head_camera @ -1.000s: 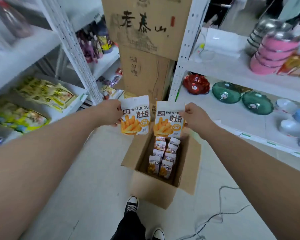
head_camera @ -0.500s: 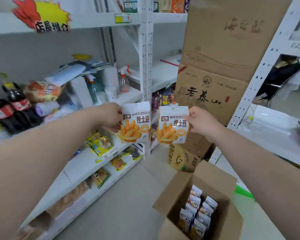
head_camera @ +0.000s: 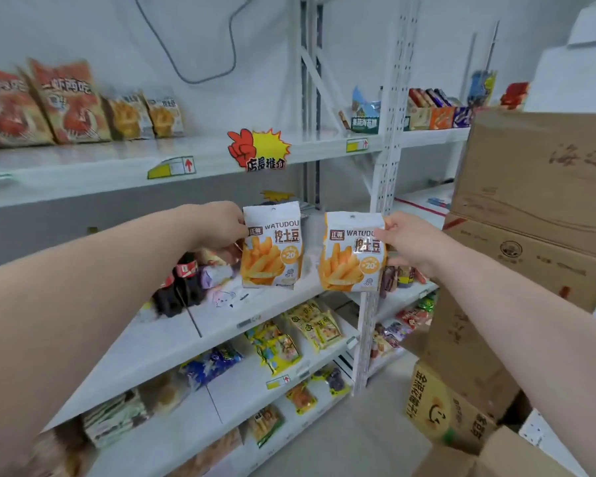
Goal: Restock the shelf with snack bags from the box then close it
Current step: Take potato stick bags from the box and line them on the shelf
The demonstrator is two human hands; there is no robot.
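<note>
Head view: left hand (head_camera: pixel 221 228) pinches left edge of white-and-orange WATUDOU fries snack bag (head_camera: pixel 272 246), held upright before white metal shelf (head_camera: pixel 172 163). Right hand (head_camera: pixel 410 242) grips right edge of second identical snack bag (head_camera: pixel 353 253) just beside it. Brown cardboard box flap (head_camera: pixel 503 456) at lower right.

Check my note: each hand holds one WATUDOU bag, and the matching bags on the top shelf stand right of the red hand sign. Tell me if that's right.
In the head view the matching bags on the top shelf stand left of the red hand sign, not right. The rest holds: the left hand holds one bag, the right hand the other bag.
</note>
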